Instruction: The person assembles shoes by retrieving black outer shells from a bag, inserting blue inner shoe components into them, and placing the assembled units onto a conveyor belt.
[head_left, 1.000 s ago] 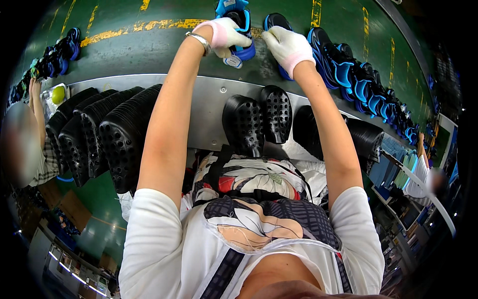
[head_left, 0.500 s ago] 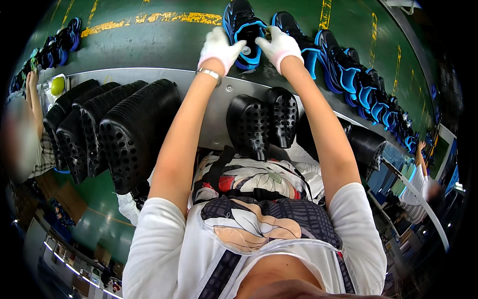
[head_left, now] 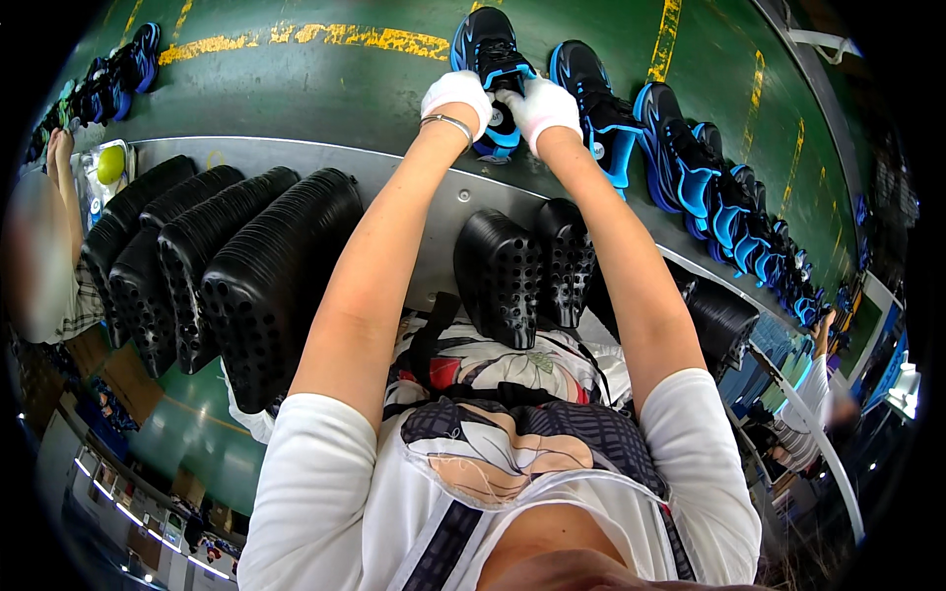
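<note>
A black and blue sneaker [head_left: 487, 44] stands on the green work surface, its toe pointing away from me and its opening toward me. Both my hands wear white gloves. My left hand [head_left: 459, 99] is closed at the left side of the shoe's opening, its fingertips partly hidden. On the opposite side my right hand [head_left: 545, 107] grips the blue-lined collar, with its thumb reaching across the opening. Between the hands a pale round label shows on the insole. A second sneaker [head_left: 585, 81] stands just right of my right hand, its blue tongue folded toward me.
More sneakers [head_left: 675, 148] run in a row along the right. Black ribbed shoe lasts [head_left: 281, 266] stand at my left, and two more [head_left: 498, 266] stand between my forearms. A metal edge [head_left: 409, 187] borders the green surface. Other people's arms [head_left: 65, 187] show at both sides.
My hands have drawn closer together at the shoe's opening. The left hand's thumb, earlier stretched toward the inside, is now tucked in. The whole view has shifted slightly.
</note>
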`<move>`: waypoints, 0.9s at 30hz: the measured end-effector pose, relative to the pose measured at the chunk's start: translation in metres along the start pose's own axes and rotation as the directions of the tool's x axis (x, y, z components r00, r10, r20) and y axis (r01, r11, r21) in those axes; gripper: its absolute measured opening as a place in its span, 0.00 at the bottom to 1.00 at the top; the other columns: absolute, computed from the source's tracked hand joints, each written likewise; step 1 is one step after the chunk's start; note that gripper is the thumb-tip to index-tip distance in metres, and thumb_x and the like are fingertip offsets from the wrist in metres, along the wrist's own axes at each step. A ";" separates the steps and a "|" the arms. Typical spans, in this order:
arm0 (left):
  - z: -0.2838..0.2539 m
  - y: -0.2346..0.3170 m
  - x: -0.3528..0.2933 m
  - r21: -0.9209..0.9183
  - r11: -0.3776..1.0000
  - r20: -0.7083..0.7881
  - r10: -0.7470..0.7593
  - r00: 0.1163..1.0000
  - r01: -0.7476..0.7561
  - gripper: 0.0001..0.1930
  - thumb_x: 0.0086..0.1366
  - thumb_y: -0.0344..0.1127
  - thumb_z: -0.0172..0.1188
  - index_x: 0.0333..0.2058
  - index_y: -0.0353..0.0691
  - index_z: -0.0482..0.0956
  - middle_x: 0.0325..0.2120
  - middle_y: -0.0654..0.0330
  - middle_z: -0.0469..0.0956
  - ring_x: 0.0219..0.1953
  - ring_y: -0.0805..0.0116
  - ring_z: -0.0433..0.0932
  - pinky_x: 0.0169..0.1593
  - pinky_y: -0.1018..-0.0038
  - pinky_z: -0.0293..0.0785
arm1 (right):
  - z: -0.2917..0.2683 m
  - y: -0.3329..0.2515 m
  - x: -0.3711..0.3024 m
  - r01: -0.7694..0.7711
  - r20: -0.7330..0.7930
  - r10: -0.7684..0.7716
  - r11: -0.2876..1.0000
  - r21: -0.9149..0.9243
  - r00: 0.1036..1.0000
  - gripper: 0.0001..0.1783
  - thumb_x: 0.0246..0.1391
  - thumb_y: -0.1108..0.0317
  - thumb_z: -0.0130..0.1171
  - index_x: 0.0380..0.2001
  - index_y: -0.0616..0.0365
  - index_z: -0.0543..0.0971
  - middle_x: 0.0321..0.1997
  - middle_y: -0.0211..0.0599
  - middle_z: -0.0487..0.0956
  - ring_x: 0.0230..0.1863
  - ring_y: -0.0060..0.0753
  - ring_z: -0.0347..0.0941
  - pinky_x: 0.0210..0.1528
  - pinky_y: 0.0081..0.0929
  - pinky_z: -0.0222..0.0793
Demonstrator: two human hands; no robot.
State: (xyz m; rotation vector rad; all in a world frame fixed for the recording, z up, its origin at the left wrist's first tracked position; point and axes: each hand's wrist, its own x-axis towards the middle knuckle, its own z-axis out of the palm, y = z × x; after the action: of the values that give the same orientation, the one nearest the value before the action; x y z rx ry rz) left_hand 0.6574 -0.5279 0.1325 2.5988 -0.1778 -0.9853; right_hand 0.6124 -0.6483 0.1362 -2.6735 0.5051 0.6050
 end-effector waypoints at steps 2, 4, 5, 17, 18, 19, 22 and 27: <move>0.005 0.001 0.002 0.024 1.000 -0.027 -0.006 1.000 0.007 0.19 0.57 0.48 0.58 0.41 0.40 0.79 0.42 0.47 0.77 0.46 0.48 0.76 0.48 0.62 0.73 | 0.001 -0.004 0.000 -0.031 0.034 0.032 0.999 -0.031 0.999 0.25 0.54 0.46 0.50 0.42 0.56 0.78 0.42 0.47 0.79 0.45 0.47 0.75 0.46 0.40 0.70; 0.010 0.001 0.000 0.018 1.000 -0.066 0.001 0.998 0.000 0.18 0.58 0.47 0.58 0.40 0.40 0.79 0.41 0.48 0.78 0.45 0.48 0.76 0.48 0.61 0.73 | -0.001 -0.008 0.001 -0.041 0.056 0.044 0.998 -0.057 0.997 0.24 0.55 0.46 0.49 0.40 0.55 0.79 0.42 0.47 0.79 0.45 0.47 0.75 0.46 0.40 0.71; 0.009 0.002 0.000 0.025 1.000 -0.073 0.002 0.997 0.000 0.18 0.59 0.47 0.57 0.40 0.40 0.79 0.41 0.48 0.78 0.45 0.49 0.76 0.48 0.62 0.73 | -0.002 -0.010 0.000 -0.046 0.065 0.050 0.997 -0.068 0.997 0.24 0.55 0.47 0.49 0.39 0.55 0.79 0.42 0.47 0.79 0.45 0.47 0.75 0.45 0.40 0.71; 0.017 -0.040 0.021 -0.071 0.991 -0.283 0.087 0.955 -0.112 0.25 0.54 0.55 0.58 0.41 0.40 0.79 0.40 0.45 0.78 0.45 0.46 0.75 0.50 0.63 0.71 | -0.061 0.022 -0.097 0.222 -0.107 -0.203 0.952 0.209 0.973 0.26 0.51 0.47 0.52 0.43 0.58 0.75 0.39 0.51 0.78 0.43 0.52 0.74 0.46 0.39 0.69; 0.021 -0.049 0.026 -0.077 0.989 -0.307 0.098 0.947 -0.127 0.26 0.53 0.56 0.57 0.41 0.40 0.79 0.40 0.45 0.78 0.45 0.46 0.75 0.50 0.64 0.71 | -0.068 0.031 -0.122 0.246 -0.121 -0.223 0.938 0.242 0.967 0.23 0.51 0.49 0.51 0.41 0.57 0.77 0.38 0.50 0.78 0.41 0.52 0.74 0.45 0.38 0.69; 0.013 -0.043 0.016 -0.079 0.989 -0.284 0.099 0.954 -0.127 0.27 0.52 0.58 0.58 0.41 0.41 0.79 0.41 0.45 0.78 0.45 0.46 0.76 0.50 0.61 0.72 | -0.075 0.041 -0.146 0.218 -0.085 -0.203 0.951 0.220 0.975 0.20 0.53 0.53 0.53 0.40 0.56 0.78 0.38 0.46 0.79 0.41 0.48 0.75 0.44 0.34 0.70; 0.008 -0.055 -0.007 -0.084 0.963 -0.446 0.193 0.874 -0.255 0.36 0.52 0.60 0.56 0.53 0.38 0.71 0.44 0.46 0.77 0.48 0.49 0.75 0.53 0.65 0.69 | -0.069 0.068 -0.210 0.246 -0.082 -0.236 0.956 0.159 0.968 0.13 0.53 0.60 0.55 0.36 0.56 0.79 0.37 0.41 0.79 0.40 0.43 0.75 0.44 0.29 0.70; 0.007 -0.053 -0.085 -0.202 0.908 -0.596 0.185 0.782 -0.368 0.30 0.58 0.52 0.55 0.54 0.38 0.70 0.40 0.52 0.79 0.43 0.55 0.77 0.48 0.68 0.71 | -0.035 0.084 -0.275 0.286 -0.159 -0.259 0.940 0.185 0.953 0.14 0.48 0.58 0.60 0.36 0.53 0.78 0.33 0.38 0.77 0.36 0.41 0.74 0.39 0.33 0.70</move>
State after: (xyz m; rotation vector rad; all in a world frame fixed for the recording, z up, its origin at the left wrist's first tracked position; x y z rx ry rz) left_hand 0.5886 -0.4607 0.1601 2.3537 -0.2260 -0.0937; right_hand 0.3574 -0.6638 0.2732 -2.5319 0.2086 0.2788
